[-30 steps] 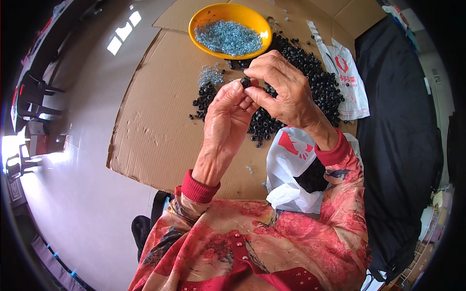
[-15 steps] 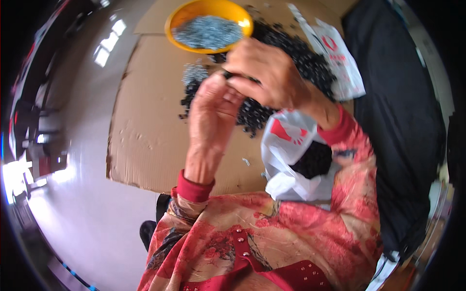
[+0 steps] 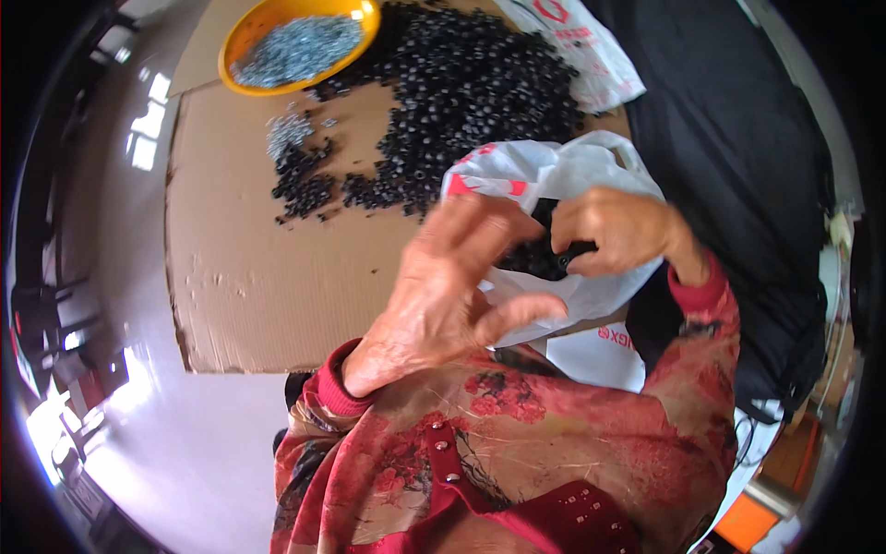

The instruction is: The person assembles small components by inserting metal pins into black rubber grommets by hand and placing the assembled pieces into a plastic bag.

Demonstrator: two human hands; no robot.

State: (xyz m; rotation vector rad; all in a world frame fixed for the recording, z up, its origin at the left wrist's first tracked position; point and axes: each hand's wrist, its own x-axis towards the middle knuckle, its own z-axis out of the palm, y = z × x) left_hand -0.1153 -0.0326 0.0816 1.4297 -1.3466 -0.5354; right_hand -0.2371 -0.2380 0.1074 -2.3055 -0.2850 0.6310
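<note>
My left hand (image 3: 443, 286) is held over the near side of a white plastic bag (image 3: 604, 157), fingers spread and slightly blurred, nothing seen in it. Inside the bag lie many small black parts (image 3: 528, 261). My right hand (image 3: 614, 231) is above the bag's opening, its fingers curled and pinched on a small black part (image 3: 574, 257) at the thumb tip. Beyond the bag spreads a large heap of the same kind of small black, hollow-looking parts (image 3: 471, 83).
Flat cardboard (image 3: 249, 286) lies under everything. A yellow bowl (image 3: 231, 69) of small silver metal pieces (image 3: 300, 48) stands at the far left. Nearer are a little silver pile (image 3: 288, 132) and a small black cluster (image 3: 303, 180). Another white bag (image 3: 600, 69) and black cloth (image 3: 729, 138) lie to the right.
My hands were together over the heap. They have come apart and moved nearer and rightward, to the bag; the left has opened. The view has shifted too.
</note>
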